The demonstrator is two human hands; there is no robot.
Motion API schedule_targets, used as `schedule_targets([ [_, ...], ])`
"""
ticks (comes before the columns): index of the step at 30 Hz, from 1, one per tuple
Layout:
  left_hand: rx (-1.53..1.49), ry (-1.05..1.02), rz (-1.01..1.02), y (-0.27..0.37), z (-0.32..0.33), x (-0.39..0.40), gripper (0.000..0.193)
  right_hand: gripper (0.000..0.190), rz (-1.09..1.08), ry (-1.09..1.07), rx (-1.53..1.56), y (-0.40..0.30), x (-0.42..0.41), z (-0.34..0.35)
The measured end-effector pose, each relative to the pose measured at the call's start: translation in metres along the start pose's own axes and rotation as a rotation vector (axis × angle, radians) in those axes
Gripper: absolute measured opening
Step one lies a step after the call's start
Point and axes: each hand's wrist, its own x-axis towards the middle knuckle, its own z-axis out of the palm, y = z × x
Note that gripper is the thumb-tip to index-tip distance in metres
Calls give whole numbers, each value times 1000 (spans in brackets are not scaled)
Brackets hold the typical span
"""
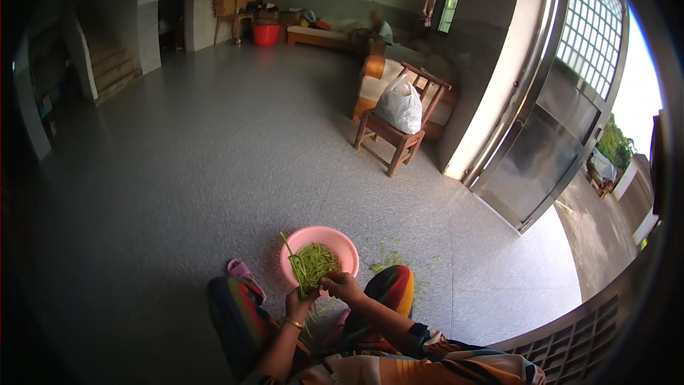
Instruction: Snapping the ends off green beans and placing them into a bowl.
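Observation:
My left hand [299, 303], with a gold bracelet at the wrist, is closed around a small bunch of long green stalks [300, 272]. The stalks slant up across the near left side of a pink plastic basin [350, 251], and a few thin ends trail below the hand. Just right of it, my right hand [343, 286] bends its fingers in a pinch at the stalks; its fingertips are partly hidden. Inside the basin lies a heap of short cut green stalk pieces [320, 259]. The basin rests on the floor between my knees.
Green scraps [387, 262] litter the floor right of the basin. Ahead stands a wooden chair [393, 136] bearing a white plastic bag [401, 104]. A metal door [556, 107] stands ajar at right. Far back are a seated person [380, 29] and a red bucket [266, 35].

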Motion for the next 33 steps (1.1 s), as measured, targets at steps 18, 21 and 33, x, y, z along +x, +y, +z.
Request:
schedule_targets([
  [18,-260,0,42,-10,-6,6,14,11,10,184,151,32,-3,-20],
  [21,-154,-60,-5,-15,4,1,16,12,-166,98,-74,26,-9,-1],
  [33,-199,-107,-23,-14,0,5,12,11,101,26,245,19,-13,12],
])
